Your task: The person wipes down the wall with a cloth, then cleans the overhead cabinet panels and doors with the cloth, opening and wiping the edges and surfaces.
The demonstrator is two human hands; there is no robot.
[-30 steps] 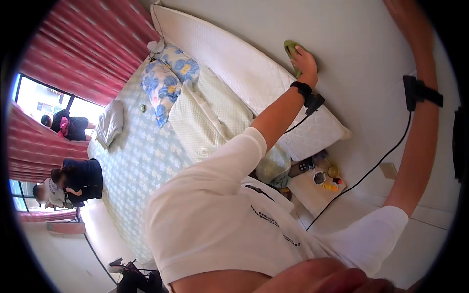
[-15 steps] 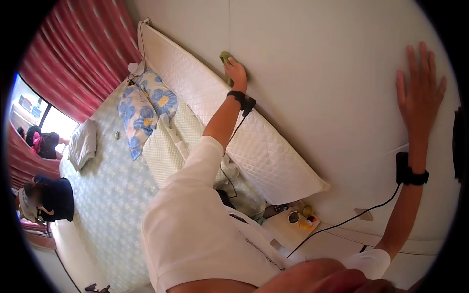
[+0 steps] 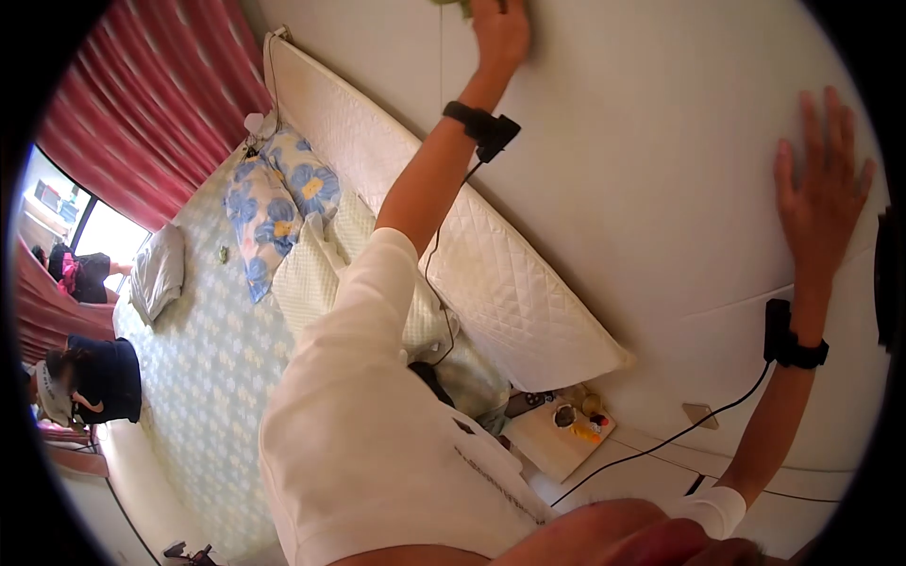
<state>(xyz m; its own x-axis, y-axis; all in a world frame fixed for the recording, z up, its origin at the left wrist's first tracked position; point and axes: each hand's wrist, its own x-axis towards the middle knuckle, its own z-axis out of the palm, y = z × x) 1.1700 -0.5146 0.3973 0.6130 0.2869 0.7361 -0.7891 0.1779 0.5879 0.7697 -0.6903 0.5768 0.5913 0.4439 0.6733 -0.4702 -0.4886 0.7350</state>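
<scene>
Head view: my left hand (image 3: pixel 500 40) at twelve o'clock holds soft green cloth (image 3: pixel 465 8), cut by top edge, against smooth off-white wall (image 3: pixel 642 113); my right hand (image 3: pixel 819 208), toward three o'clock, flat on same wall, fingers spread wide.

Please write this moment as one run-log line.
left hand: on green cloth, partly out of frame; right hand: spread flat on wall; flowered pillows: on bed
</scene>
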